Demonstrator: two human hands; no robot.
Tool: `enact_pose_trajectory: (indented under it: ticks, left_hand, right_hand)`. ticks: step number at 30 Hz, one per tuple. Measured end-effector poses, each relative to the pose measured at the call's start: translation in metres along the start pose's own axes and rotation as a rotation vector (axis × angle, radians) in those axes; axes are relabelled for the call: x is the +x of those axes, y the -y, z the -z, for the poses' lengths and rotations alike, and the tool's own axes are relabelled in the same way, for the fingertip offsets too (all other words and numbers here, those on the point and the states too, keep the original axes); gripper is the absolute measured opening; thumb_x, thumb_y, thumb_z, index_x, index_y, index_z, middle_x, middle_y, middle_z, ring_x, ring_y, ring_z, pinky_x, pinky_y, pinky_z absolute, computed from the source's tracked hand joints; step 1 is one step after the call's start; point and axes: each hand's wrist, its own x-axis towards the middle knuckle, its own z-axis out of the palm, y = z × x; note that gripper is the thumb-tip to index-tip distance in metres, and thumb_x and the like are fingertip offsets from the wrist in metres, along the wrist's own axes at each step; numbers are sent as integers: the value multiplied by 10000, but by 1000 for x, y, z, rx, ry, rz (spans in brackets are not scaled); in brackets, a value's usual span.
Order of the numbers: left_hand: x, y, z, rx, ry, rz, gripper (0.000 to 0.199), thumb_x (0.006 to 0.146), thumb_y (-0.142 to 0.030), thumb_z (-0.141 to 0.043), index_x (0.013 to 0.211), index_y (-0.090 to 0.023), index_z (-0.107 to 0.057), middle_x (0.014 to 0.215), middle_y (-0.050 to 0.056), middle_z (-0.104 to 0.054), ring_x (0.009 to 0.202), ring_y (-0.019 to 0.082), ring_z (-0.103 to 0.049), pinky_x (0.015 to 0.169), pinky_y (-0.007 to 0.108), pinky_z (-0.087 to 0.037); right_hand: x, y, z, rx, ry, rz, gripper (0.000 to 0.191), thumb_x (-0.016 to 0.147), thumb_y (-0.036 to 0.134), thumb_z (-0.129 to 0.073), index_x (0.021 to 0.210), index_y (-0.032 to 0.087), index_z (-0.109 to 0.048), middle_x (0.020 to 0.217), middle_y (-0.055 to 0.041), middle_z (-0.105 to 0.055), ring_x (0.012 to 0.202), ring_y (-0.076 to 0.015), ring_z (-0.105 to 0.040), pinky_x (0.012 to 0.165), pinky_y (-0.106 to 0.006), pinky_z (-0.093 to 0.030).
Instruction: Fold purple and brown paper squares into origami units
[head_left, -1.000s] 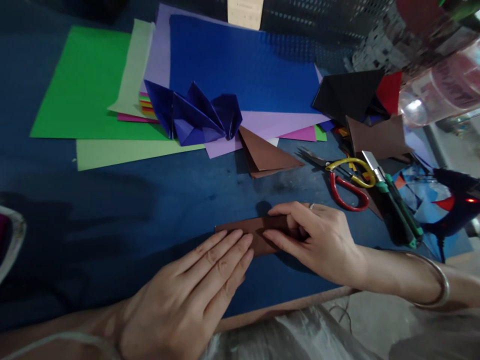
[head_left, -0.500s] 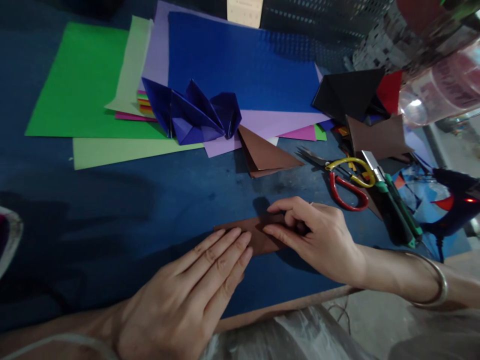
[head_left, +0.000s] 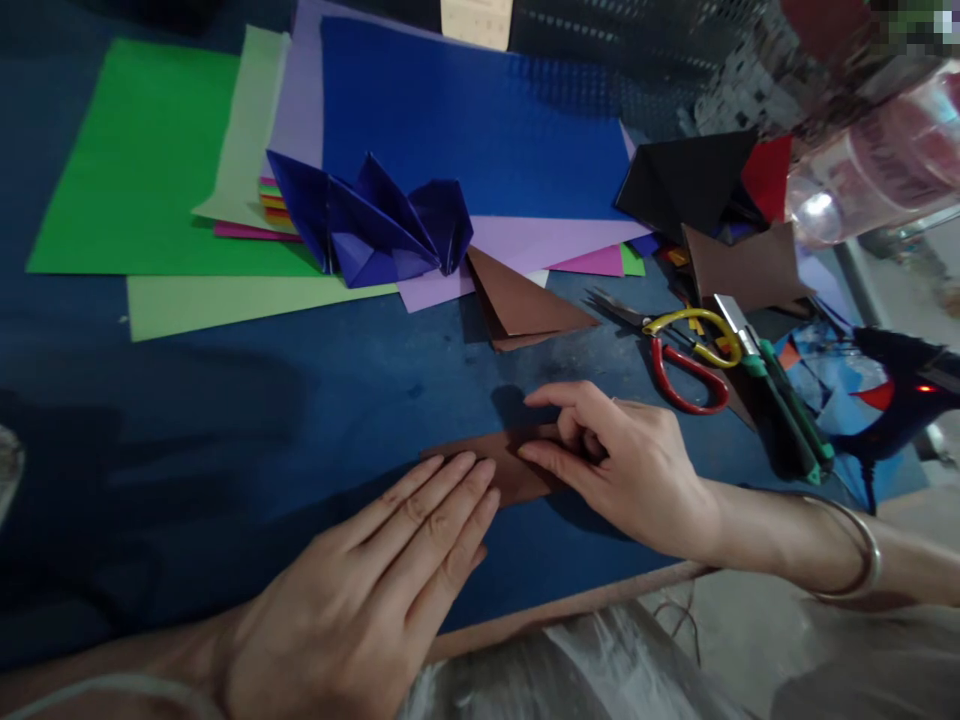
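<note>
A narrow strip of folded brown paper (head_left: 514, 477) lies on the blue tabletop between my hands. My left hand (head_left: 375, 570) rests flat on the strip's left part, its fingers stretched out side by side. At the other end, my right hand (head_left: 626, 455) has its thumb on the paper and its lower fingers curled around that end, while the forefinger is raised just beyond the far edge. The right end of the strip is hidden under this hand. A folded brown triangle (head_left: 525, 300) sits beyond the strip.
Scissors (head_left: 686, 350) with yellow and red handles lie to the right, beside a green cutter knife (head_left: 780, 400). Further right is a glue gun (head_left: 911, 385) with a red light. Behind are blue folded paper (head_left: 382, 225), a blue sheet (head_left: 472, 120), a green sheet (head_left: 142, 170) and black folded paper (head_left: 686, 185).
The whole view has shifted slightly, so everything appears a little further left. Both hands keep nearly the same pose on the brown paper.
</note>
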Motion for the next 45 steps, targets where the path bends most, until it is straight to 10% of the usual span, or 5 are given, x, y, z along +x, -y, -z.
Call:
enact_pose_trajectory:
  ticks: [45]
  left_hand:
    - [12, -1, 7, 92, -15, -88, 427, 1019, -273, -567, 1246, 83, -631, 1253, 263, -695, 1158, 398, -697, 913, 480, -664]
  right_hand:
    - [-6, 1, -3, -213, -91, 136, 369, 979, 518, -624, 1044, 155, -645, 745, 8, -666, 593, -112, -588, 556, -262, -380]
